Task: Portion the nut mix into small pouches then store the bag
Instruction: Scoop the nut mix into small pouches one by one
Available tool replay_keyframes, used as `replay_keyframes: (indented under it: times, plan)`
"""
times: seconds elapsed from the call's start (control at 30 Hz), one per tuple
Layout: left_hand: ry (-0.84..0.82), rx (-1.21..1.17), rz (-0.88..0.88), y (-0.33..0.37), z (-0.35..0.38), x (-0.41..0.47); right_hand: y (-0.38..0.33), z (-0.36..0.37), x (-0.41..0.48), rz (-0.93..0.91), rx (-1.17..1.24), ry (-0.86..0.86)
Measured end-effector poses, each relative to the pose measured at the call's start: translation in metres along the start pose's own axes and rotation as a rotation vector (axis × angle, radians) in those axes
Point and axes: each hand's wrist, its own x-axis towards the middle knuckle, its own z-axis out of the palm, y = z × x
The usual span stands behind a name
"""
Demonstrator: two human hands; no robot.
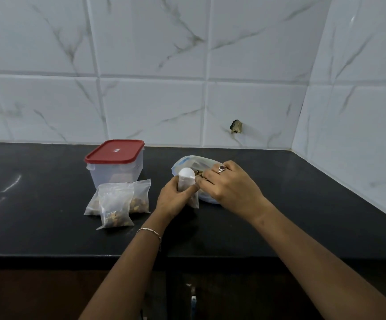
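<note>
left hand (174,199): fingers and thumb wrapped round a small clear pouch (193,200), which stands upright on the black counter (49,227). a white rounded object (186,177) sits at the pouch mouth; what it is cannot be told.

right hand (230,188): at 3 o'clock of the left hand and touching it. its fingers are bunched at the pouch mouth and appear to pinch a few nuts (198,173).

the big bag (187,161) of nut mix lies under and behind the right hand, at 1 o'clock of the pouch. filled pouches (115,204) lean together at 9 o'clock of the left hand. a red-lidded box (115,167) stands at 11 o'clock.

likely faults:
- spill at the mouth. the opening is narrow and partly taken up by the white object, so nuts released off-centre would probably drop onto the counter.
- pouch collapse. the film is thin, and a tighter left grip may close the mouth.
- bag shift. the right wrist rests over the open big bag, so a sideways pull could drag it and scatter the mix.
- overfill. the seal strip may then fail to close.
</note>
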Motion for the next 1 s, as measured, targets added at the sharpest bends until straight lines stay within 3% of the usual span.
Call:
replay_keyframes:
  times: [0.17,0.23,0.3,0.47,0.57,0.77,1.0]
  plan:
    - [-0.007,-0.015,0.011,0.0,0.001,0.0,-0.003,0.003,-0.01,0.026,0.013,0.088]
    - [-0.009,-0.024,0.004,0.0,0.001,0.001,-0.005,0.001,-0.013,0.118,0.091,0.072]
    - [-0.003,-0.039,-0.004,0.0,0.001,0.001,-0.009,-0.002,-0.014,0.349,0.28,0.072]
    - [-0.021,-0.044,-0.009,0.002,0.001,0.001,-0.007,0.008,-0.028,1.238,0.991,0.071]
    - [-0.026,-0.039,-0.001,0.004,0.001,0.0,-0.001,0.028,-0.048,1.5,1.095,-0.069]
    - [-0.023,-0.038,0.001,0.005,0.004,0.0,-0.001,0.048,-0.065,1.507,0.975,-0.237]
    - [-0.021,0.05,-0.03,0.004,0.005,0.002,0.003,0.061,-0.06,1.283,0.661,-0.32]
